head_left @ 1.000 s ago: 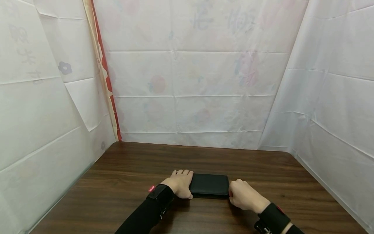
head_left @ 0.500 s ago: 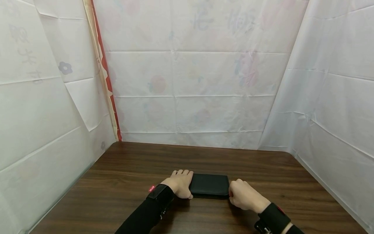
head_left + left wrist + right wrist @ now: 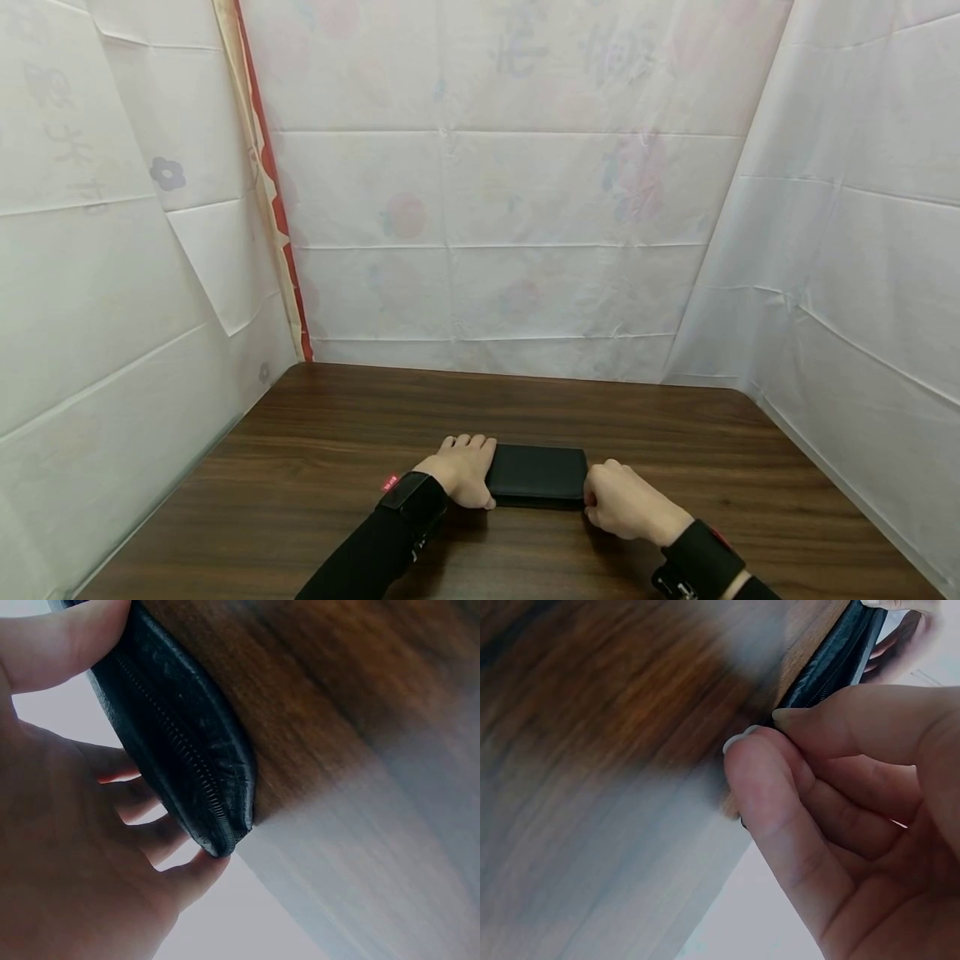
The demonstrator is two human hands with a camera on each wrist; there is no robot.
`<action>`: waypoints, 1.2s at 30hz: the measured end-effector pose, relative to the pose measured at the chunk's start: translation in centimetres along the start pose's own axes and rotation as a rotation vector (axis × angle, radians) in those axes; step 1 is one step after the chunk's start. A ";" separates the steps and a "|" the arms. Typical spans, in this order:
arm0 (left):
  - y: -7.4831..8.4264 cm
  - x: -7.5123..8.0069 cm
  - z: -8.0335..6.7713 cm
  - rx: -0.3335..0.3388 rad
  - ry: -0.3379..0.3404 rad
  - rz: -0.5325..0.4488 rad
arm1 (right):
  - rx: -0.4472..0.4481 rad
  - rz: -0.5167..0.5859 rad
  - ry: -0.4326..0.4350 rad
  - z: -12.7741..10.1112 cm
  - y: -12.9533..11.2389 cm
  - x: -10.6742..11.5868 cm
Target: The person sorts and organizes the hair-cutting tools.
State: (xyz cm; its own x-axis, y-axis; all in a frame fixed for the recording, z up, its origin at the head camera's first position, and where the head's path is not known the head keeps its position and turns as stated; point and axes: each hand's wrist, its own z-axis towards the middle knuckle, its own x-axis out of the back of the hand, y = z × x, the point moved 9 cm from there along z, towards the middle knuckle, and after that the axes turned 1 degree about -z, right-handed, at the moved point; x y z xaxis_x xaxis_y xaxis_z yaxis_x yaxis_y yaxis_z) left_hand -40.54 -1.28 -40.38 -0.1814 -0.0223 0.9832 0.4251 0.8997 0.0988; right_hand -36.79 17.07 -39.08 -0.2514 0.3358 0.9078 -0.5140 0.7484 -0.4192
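Hands on it now: your left hand point(image 3: 463, 469) clasps one short end of the black zip pouch point(image 3: 537, 475), thumb over, fingers point(image 3: 187, 874) under. Your right hand point(image 3: 621, 500) pinches the other end, seemingly at the zipper. It lies flat near the front of the wooden table point(image 3: 337, 433). Looks soft and light, leathery, so hold the ends. Zipped shut; contents hidden.

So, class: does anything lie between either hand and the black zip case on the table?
Nothing visible. The left hand holds the black zip case at its left end, and the right hand pinches its right end.
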 end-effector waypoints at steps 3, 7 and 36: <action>0.0 0.0 0.0 0.002 0.001 0.002 | -0.009 0.002 0.000 0.0 -0.1 -0.1; -0.1 0.0 0.0 0.002 -0.003 0.005 | -0.010 0.004 -0.004 0.0 -0.2 -0.1; 0.0 0.0 0.2 0.006 -0.004 -0.016 | 0.051 0.011 0.011 0.6 -1.9 -0.8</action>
State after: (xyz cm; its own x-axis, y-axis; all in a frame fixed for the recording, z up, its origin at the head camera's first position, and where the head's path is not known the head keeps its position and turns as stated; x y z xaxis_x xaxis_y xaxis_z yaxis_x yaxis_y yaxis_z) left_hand -40.75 -1.22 -40.40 -0.1918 -0.0347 0.9808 0.4166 0.9020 0.1134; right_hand -36.13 15.04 -39.06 -0.2487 0.3501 0.9031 -0.5527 0.7145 -0.4291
